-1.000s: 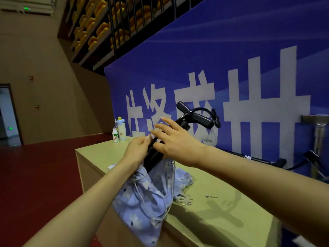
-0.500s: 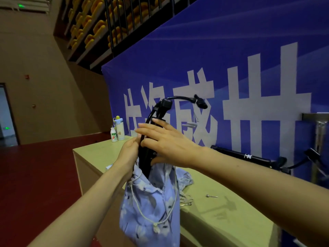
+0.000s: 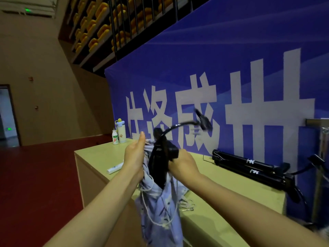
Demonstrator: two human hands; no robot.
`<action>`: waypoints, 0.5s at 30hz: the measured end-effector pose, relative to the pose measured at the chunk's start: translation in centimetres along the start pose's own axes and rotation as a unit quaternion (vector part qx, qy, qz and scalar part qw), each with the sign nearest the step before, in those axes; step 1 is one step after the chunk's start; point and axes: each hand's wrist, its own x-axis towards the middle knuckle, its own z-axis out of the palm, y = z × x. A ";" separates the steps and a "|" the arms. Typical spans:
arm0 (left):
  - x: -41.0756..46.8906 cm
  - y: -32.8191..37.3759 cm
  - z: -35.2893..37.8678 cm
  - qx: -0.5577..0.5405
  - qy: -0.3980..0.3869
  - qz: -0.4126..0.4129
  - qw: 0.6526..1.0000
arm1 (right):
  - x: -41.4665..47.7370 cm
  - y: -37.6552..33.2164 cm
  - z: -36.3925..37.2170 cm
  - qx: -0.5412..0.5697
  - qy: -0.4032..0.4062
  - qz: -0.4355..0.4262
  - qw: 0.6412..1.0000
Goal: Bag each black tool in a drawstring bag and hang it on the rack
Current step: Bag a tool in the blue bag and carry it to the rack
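Note:
A black pump-like tool (image 3: 160,163) with a curved hose and nozzle (image 3: 203,121) stands half inside a light blue floral drawstring bag (image 3: 160,207). My left hand (image 3: 134,155) grips the bag's mouth on its left side, thumb up. Gripping the tool's handle at the bag's opening is my right hand (image 3: 181,164). The bag hangs over the front edge of the pale wooden counter (image 3: 222,184). More black tools (image 3: 249,166) lie along the blue banner at the back right. A metal rack post (image 3: 320,157) shows at the far right edge.
Two small bottles (image 3: 119,134) stand at the counter's far left corner. A white tube (image 3: 114,168) lies near the left edge, and a small metal needle (image 3: 187,209) lies by the bag. Red floor lies to the left.
The tool has sunk deeper into the bag and its hose has swung right and down. My right hand moved from over the bag's mouth onto the tool's handle.

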 end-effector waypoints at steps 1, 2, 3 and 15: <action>0.1 0.2 0.0 -0.009 -0.003 0.007 1.000 | 0.0 -0.3 0.0 0.045 -0.012 0.027 0.999; 0.4 0.5 -0.1 -0.013 -0.002 0.012 1.000 | 0.1 -0.2 -0.1 0.126 -0.039 0.051 0.990; 0.6 0.8 -0.2 -0.011 0.002 0.010 1.000 | 0.1 -0.3 -0.3 0.224 -0.060 0.058 0.971; 0.1 5.9 -0.7 -0.028 0.020 0.030 0.999 | 0.0 -3.3 -3.7 0.414 -0.171 -0.008 0.894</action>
